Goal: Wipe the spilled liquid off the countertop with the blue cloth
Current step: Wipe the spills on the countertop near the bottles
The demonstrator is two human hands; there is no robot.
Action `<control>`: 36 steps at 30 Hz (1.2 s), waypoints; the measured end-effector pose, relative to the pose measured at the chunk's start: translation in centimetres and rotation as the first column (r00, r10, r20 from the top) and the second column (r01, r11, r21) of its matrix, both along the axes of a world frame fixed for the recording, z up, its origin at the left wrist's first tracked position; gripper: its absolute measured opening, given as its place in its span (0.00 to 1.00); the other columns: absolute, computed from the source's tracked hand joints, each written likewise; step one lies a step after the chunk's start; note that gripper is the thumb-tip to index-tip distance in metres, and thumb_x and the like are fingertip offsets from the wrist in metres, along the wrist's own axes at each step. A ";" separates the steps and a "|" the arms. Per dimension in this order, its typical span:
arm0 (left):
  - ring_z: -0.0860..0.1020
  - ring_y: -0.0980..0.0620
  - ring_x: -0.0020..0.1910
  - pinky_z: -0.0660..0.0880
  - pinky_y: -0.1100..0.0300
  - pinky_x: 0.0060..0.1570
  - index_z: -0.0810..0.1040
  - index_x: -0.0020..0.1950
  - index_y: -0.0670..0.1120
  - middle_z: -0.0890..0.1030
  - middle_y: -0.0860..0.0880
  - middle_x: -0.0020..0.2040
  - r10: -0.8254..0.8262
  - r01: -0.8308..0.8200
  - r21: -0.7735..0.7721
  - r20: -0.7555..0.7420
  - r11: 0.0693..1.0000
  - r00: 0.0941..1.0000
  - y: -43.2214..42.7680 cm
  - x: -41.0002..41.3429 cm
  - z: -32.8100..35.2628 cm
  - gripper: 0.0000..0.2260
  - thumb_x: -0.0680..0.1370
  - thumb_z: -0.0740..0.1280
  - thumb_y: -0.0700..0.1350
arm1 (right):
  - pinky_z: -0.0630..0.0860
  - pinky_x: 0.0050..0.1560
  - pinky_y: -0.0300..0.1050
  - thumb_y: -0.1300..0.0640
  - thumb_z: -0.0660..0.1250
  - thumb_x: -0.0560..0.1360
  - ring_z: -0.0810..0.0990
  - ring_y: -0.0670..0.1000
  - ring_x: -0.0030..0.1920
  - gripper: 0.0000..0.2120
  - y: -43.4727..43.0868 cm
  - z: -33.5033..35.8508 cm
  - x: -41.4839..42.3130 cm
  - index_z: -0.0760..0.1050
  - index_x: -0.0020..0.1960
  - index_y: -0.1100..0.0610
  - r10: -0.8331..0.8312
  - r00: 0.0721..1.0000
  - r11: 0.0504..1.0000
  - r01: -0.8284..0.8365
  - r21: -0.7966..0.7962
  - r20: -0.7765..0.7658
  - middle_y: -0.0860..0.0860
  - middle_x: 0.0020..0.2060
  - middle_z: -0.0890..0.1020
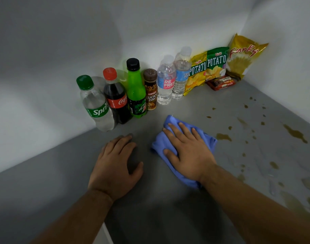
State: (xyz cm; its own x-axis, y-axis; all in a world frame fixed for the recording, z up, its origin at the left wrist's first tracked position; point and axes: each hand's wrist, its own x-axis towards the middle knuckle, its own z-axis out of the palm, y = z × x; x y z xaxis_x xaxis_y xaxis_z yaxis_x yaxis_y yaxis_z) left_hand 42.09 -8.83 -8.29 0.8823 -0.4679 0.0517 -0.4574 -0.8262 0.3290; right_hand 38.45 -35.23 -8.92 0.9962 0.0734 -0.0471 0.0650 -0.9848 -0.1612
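— While your left hand rests flat and empty on the tabletop, where's the blue cloth?
— Under your right hand, fingers spread, pressing it down. The spilled liquid lies just right of that hand; sweep rightward.

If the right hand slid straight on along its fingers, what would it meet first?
The right hand, pressing the blue cloth, would likely meet the Kopiko Lucky Day bottle first; the Mountain Dew bottle beside it lies close.
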 end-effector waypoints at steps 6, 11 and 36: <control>0.64 0.50 0.78 0.64 0.48 0.77 0.72 0.73 0.54 0.67 0.55 0.78 0.001 -0.001 -0.012 0.013 1.000 1.000 0.0 0.0 -0.1 0.29 0.75 0.61 0.65 | 0.44 0.82 0.60 0.29 0.38 0.79 0.44 0.55 0.83 0.38 -2.7 0.1 2.0 0.44 0.84 0.45 -0.161 0.987 0.986 0.161 -0.032 -0.011 0.47 0.84 0.48; 0.63 0.50 0.78 0.65 0.46 0.76 0.71 0.73 0.55 0.66 0.55 0.79 0.002 -0.002 0.010 -0.005 1.000 1.000 0.0 0.0 0.0 0.29 0.75 0.61 0.66 | 0.44 0.81 0.65 0.33 0.44 0.82 0.43 0.59 0.83 0.36 -0.2 0.3 5.8 0.45 0.84 0.49 -0.188 0.982 0.981 0.186 -0.047 -0.033 0.49 0.84 0.47; 0.65 0.49 0.77 0.65 0.47 0.77 0.72 0.72 0.54 0.68 0.54 0.78 0.003 -0.003 -0.017 0.023 1.000 1.000 0.0 0.0 -0.1 0.29 0.74 0.64 0.65 | 0.47 0.81 0.62 0.26 0.42 0.78 0.45 0.54 0.83 0.39 -1.3 0.6 2.4 0.46 0.84 0.43 -0.017 1.000 0.999 0.016 -0.030 -0.018 0.45 0.84 0.49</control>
